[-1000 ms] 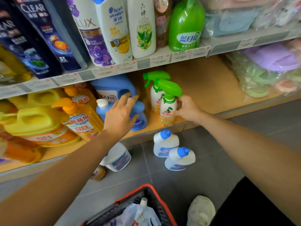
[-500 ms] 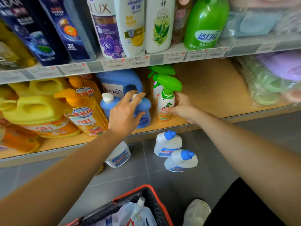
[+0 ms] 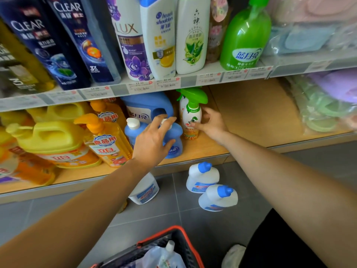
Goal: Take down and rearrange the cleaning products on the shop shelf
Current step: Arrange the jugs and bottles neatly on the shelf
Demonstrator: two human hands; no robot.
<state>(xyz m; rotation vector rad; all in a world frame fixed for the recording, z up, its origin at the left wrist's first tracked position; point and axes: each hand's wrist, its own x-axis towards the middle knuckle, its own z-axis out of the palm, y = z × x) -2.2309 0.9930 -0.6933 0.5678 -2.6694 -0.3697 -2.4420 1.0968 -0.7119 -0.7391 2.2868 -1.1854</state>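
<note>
Pushed further back now, the spray bottle (image 3: 191, 118) is gripped by the right hand (image 3: 211, 122), fingers curled round it. The left hand (image 3: 152, 140) lies spread open over the blue bottle (image 3: 174, 148).

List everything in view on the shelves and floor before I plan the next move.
shampoo bottles: at least two, dark blue, upper shelf left.
white bottles: three, white, upper shelf middle.
pump bottle: one, green, upper shelf right.
yellow jugs: at least two, yellow, lower shelf left.
dish soap bottles: two, orange, beside the jugs.
large jug: one, blue, lower shelf back.
small bottles: two, blue with white caps, lower shelf front.
spray bottles: two, white with green triggers, lower shelf middle.
floor bottles: three, white, two showing blue caps, floor.
basket: one, black with red rim, floor, pouch inside.
wrapped packs: several, pastel, both shelves right.
shoe: one, white, floor bottom.
left hand: open, over one small bottle.
right hand: grips the front spray bottle.
</note>
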